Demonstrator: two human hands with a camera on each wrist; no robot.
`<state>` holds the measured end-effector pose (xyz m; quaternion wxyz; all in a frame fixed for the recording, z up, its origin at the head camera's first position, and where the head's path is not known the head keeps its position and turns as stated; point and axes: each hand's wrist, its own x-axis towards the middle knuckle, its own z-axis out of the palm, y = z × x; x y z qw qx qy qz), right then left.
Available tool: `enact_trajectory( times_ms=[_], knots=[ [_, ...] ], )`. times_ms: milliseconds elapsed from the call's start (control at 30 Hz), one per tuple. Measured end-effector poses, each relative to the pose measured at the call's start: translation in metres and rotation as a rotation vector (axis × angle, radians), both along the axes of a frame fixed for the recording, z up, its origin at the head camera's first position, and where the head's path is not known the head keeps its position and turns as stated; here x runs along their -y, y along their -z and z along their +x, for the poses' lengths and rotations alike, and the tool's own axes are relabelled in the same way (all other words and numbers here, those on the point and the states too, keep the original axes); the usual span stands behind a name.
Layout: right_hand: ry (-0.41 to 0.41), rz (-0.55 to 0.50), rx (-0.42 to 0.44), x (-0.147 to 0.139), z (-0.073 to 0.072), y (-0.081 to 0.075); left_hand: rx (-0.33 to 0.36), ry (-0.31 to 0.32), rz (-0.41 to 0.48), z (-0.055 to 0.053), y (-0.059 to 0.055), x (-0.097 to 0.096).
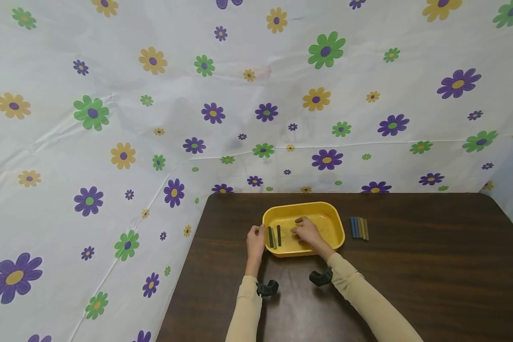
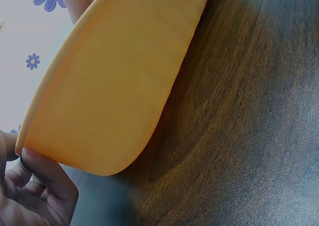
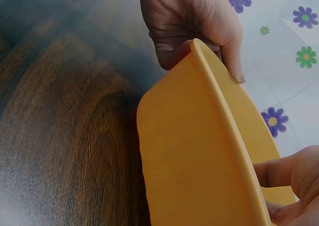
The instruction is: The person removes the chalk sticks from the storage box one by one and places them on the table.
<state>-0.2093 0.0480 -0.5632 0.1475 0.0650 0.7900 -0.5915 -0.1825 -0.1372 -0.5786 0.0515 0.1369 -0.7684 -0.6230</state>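
Note:
A shallow yellow plastic tray sits near the table's far edge. My left hand pinches its left rim between thumb and fingers, as the left wrist view also shows, with the thumb against the outer wall. Over the tray's middle is my right hand, reaching in past the near rim with fingers bent and apart and nothing visible between them. Beside the left wall inside lie a few chalk-like sticks: a dark stick, an olive stick and a separate black stick.
Right of the tray, several similar sticks lie side by side, among them a blue stick and a brown stick. The dark wooden table meets a flower-print sheet behind and on the left.

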Motion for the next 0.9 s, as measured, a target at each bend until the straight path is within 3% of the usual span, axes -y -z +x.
enact_trajectory(
  times_ms=[533,900],
  knots=[
    [-0.019,-0.043,-0.027,0.015,-0.003,0.000,-0.007,-0.009,0.010,-0.002,-0.003,-0.001],
    [-0.039,-0.006,-0.027,0.023,-0.005,0.003,0.021,-0.018,0.003,-0.001,-0.002,-0.002]
  ],
)
